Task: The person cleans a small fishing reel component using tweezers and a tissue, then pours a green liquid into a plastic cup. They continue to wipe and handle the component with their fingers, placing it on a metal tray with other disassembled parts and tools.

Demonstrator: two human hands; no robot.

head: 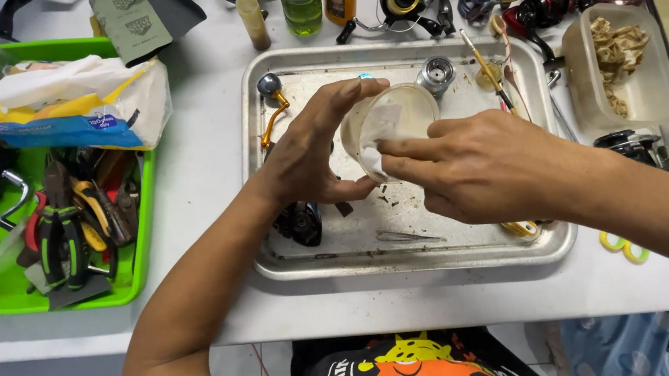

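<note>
Over the metal tray point(272, 217), the left hand point(307, 154) clasped a tilted clear cup point(401, 114), its mouth facing the right hand point(478, 167), whose fingertips pinched a white wipe point(374, 160) at the rim.

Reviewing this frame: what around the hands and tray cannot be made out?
Head view only:
- Dark reel part on the metal tray: mostly hidden under the left hand.
- Small clear cup: its base is covered by both hands; the white wipe is pinched under the right hand.
- Yellow-handled tool: hidden by the right wrist.

Bare tray floor point(404, 242) (near edge) lies open; reel parts point(435, 74) crowd the back.
</note>
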